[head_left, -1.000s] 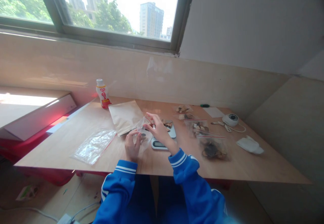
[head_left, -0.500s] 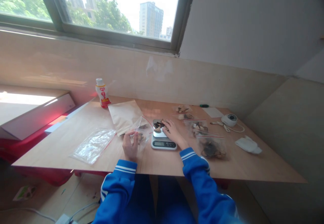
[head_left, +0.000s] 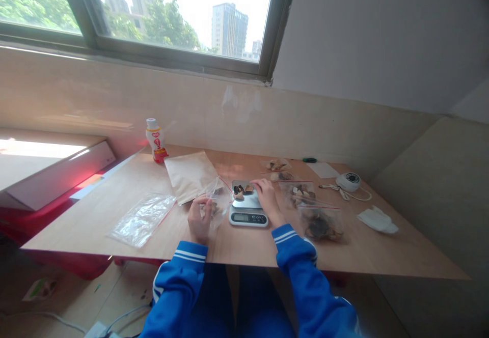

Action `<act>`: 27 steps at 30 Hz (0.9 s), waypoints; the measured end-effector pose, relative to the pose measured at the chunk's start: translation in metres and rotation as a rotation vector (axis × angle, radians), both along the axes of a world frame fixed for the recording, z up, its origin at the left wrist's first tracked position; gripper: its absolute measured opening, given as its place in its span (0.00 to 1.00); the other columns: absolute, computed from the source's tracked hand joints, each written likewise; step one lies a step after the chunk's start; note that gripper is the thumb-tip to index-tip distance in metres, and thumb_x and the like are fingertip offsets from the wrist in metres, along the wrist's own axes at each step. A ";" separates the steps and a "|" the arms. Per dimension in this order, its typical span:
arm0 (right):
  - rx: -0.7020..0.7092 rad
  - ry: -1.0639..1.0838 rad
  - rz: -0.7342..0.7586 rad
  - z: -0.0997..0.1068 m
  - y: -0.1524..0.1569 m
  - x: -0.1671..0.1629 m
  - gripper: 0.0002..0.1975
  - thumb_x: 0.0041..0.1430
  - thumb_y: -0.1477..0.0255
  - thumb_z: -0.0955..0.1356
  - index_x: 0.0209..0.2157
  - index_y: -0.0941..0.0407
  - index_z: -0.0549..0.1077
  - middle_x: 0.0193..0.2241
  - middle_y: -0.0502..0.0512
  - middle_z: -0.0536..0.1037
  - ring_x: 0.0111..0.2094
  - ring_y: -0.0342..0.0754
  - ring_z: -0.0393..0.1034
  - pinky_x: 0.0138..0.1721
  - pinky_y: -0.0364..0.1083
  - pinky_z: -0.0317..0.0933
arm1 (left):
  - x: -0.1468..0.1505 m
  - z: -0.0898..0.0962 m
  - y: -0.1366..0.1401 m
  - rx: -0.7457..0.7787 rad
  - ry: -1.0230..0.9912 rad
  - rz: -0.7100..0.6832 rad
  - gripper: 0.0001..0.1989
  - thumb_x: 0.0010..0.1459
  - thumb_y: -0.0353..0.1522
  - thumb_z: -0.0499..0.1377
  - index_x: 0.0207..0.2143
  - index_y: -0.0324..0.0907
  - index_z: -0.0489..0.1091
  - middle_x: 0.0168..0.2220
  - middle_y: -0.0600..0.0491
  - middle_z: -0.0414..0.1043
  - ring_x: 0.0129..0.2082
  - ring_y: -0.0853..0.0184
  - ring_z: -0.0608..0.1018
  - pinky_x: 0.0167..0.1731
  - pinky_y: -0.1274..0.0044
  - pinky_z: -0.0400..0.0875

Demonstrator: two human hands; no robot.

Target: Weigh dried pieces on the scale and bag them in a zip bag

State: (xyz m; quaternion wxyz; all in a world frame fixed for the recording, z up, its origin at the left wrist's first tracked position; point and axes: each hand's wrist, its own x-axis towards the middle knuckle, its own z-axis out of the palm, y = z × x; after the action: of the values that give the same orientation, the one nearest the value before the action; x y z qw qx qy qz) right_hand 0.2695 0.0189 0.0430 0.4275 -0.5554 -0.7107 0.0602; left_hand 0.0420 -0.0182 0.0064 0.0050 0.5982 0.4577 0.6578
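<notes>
Left hand (head_left: 199, 221) pinches the bag (head_left: 220, 209), probably slippery, best held by its rim. Right hand's (head_left: 267, 198) grip, at the scale's (head_left: 248, 219) two o'clock, is unclear.

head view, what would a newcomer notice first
Probably the bright window across the top left. Then the blue sleeves lead to a scale near the middle, brownish pieces on top; the left hand holds a clear bag beside it, the right hand is at its right side. A red-and-white bottle stands toward the back left.
</notes>
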 end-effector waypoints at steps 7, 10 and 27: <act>0.008 0.234 0.358 0.061 -0.015 -0.067 0.11 0.64 0.66 0.64 0.43 0.51 0.76 0.39 0.51 0.78 0.40 0.47 0.72 0.44 0.44 0.63 | 0.000 -0.001 -0.001 -0.044 0.032 -0.056 0.08 0.61 0.36 0.54 0.34 0.41 0.68 0.33 0.50 0.76 0.37 0.65 0.79 0.36 0.74 0.73; 0.008 0.183 0.344 0.057 -0.013 -0.072 0.13 0.65 0.65 0.62 0.46 0.51 0.75 0.45 0.53 0.77 0.48 0.48 0.68 0.51 0.47 0.59 | 0.000 0.000 -0.002 -0.038 0.015 -0.048 0.08 0.62 0.36 0.54 0.34 0.41 0.68 0.35 0.49 0.77 0.37 0.65 0.79 0.37 0.73 0.74; -0.297 -0.051 -0.253 -0.008 0.023 -0.050 0.10 0.53 0.80 0.64 0.33 0.58 0.76 0.38 0.62 0.75 0.44 0.55 0.67 0.49 0.51 0.57 | 0.000 0.002 -0.001 0.024 -0.025 -0.025 0.05 0.61 0.33 0.55 0.33 0.41 0.67 0.34 0.50 0.77 0.38 0.64 0.80 0.36 0.72 0.74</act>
State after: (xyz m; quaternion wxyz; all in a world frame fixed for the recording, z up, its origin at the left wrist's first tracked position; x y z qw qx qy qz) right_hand 0.2193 0.0424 0.0353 0.3268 -0.6987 -0.6291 0.0961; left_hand 0.0421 -0.0188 0.0082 0.0116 0.5955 0.4422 0.6706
